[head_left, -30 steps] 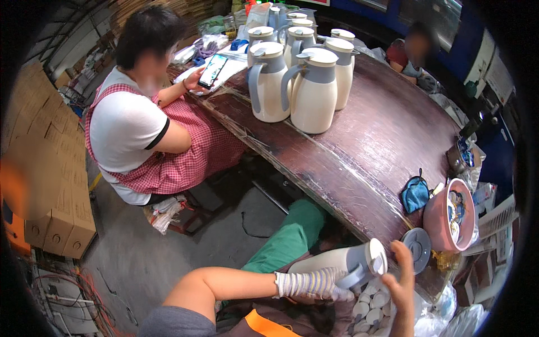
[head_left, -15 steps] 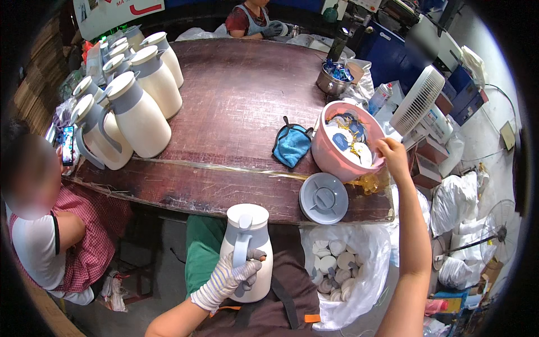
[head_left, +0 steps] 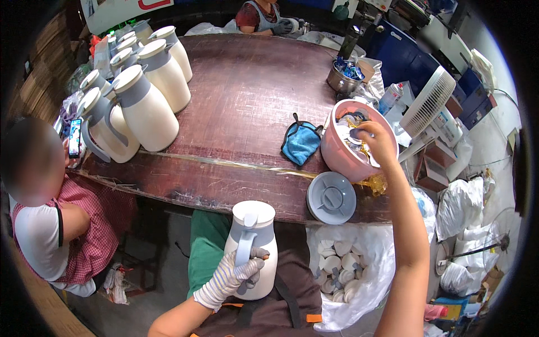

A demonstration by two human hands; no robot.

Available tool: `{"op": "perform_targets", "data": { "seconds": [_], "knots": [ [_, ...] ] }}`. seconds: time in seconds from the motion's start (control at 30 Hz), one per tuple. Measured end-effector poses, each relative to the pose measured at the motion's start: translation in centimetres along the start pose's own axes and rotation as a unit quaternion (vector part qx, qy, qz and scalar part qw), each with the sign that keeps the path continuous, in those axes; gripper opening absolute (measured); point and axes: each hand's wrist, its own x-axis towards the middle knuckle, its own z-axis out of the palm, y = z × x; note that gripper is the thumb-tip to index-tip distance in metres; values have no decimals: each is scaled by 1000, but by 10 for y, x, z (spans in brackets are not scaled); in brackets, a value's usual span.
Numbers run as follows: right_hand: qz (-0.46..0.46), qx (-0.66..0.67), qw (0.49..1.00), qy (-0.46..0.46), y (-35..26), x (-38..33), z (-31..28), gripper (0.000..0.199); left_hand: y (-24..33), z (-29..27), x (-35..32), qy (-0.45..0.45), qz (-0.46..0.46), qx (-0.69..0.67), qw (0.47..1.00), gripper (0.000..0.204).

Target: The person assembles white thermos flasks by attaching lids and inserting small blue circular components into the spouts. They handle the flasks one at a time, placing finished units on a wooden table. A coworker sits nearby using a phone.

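Observation:
On my lap stands a white vacuum jug with a grey collar and a white lid. My left hand, in a striped knit glove, is wrapped around the jug's grey handle. Bare, my right hand reaches over the rim of a pink bucket. Its fingers are closed at a dark blue round tag among several round tags with gold cords. Part of the tags is hidden behind the hand.
A grey round lid and a blue cloth pouch lie on the table. Several jugs stand at its left. A white bag of round lids sits below the right edge. One person sits left, another across.
My right hand has moved from the bucket's right rim inward over the tags, and its fingers now dip among them. My left hand still holds the jug. The whole view has shifted slightly.

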Motion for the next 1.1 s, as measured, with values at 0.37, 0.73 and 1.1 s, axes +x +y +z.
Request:
{"op": "perform_targets", "data": {
  "seconds": [0.37, 0.73, 1.1],
  "knots": [
    [222, 362, 902, -74, -167, -92, -3, 15, -21, -23, -6, 87, 53, -106, 989, 49],
    [151, 327, 851, -381, -274, -170, 64, 20, -23, -50, 1, 79, 154, 152, 973, 29],
    [233, 777, 538, -227, -256, -180, 67, 16, 1, -29, -12, 185, 271, -25, 944, 15]
  ]
}}
